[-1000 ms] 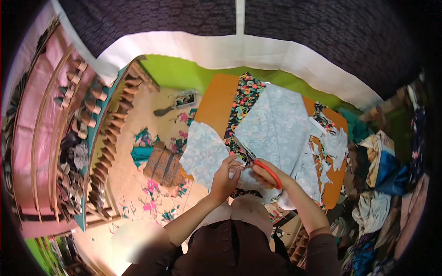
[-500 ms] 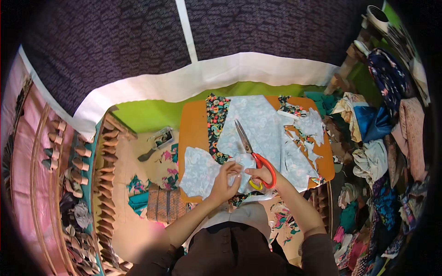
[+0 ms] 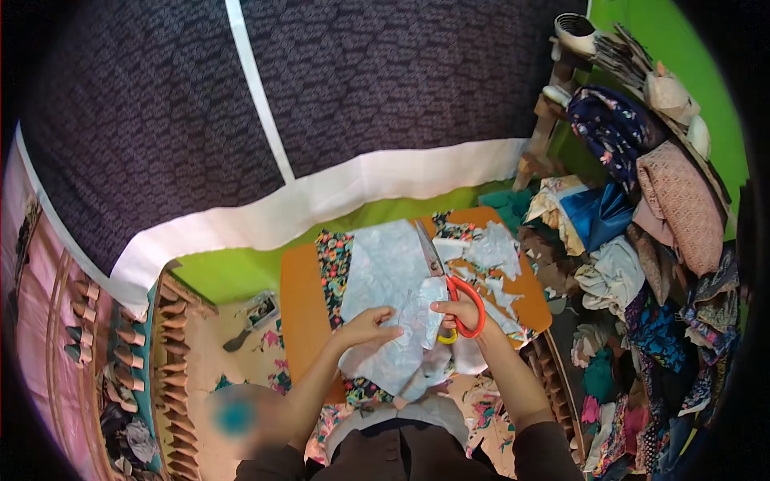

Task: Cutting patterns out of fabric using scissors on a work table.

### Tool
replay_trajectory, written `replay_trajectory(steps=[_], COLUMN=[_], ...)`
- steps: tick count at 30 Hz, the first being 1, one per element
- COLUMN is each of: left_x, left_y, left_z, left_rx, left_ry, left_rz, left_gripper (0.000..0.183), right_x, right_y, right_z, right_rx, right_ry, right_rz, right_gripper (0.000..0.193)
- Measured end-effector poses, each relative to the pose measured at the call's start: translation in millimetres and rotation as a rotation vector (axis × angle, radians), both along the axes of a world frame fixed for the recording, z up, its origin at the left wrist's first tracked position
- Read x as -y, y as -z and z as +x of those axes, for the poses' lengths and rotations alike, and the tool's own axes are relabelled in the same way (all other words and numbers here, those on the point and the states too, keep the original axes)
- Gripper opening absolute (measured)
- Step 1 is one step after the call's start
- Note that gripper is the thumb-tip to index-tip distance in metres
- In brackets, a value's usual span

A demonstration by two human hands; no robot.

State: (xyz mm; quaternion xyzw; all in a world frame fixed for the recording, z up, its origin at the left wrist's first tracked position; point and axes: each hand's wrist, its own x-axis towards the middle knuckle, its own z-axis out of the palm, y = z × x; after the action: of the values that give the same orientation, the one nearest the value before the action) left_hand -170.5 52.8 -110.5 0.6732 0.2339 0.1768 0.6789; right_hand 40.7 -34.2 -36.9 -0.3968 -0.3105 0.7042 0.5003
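My right hand (image 3: 460, 314) holds scissors (image 3: 464, 298) with red and yellow handles; their metal blades point away toward the far edge of the table. Its thumb also presses on a pale blue cloth piece (image 3: 423, 311) raised between my hands. My left hand (image 3: 367, 327) is at that cloth's left side, thumb and forefinger apart, thumb tip touching it; the other fingers are partly hidden. Beneath lies a larger pale blue cloth (image 3: 387, 256), hanging over the near edge, beside a dark floral strip (image 3: 334, 276).
An orange-brown table (image 3: 298, 297) carries pale offcuts (image 3: 491, 250) at its right. Piled clothes (image 3: 609, 276) crowd the right side. Shoe forms (image 3: 174, 353) line a rack at left. Colourful scraps lie on the floor (image 3: 196, 369). A dark curtain (image 3: 385, 88) hangs beyond.
The view has shifted, with more of the right side showing. My hands have moved apart, and the raised cloth piece is spread between them. The large cloth's left part has moved inward, baring more table.
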Motion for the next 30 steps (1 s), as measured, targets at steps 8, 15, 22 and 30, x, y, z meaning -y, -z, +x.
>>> replay_trajectory(steps=[8,15,22,30], left_x=[-17.3,-28.0,-51.4,-78.8], left_y=[-59.0,-93.4,-82.7,-0.9], left_z=[-11.0,-11.7,-7.2,31.7], left_rx=[-0.355,-0.510,-0.437,-0.857], left_ry=[0.151,0.085,0.125,-0.276], left_rz=[0.176,0.182,0.062,0.818], left_gripper=[0.030,0.025,0.027,0.024], right_x=[-5.4,-2.7,-3.8,-52.4], right_y=[-20.9,-29.7,-22.3,63.5], right_z=[83.8,125.3,137.8,139.9], right_rx=[0.027,0.033,0.094,0.143], right_ry=[0.400,0.458,0.335,0.376], right_rz=[0.078,0.130,-0.040,-0.185], right_gripper=[0.048,0.028,0.030,0.040])
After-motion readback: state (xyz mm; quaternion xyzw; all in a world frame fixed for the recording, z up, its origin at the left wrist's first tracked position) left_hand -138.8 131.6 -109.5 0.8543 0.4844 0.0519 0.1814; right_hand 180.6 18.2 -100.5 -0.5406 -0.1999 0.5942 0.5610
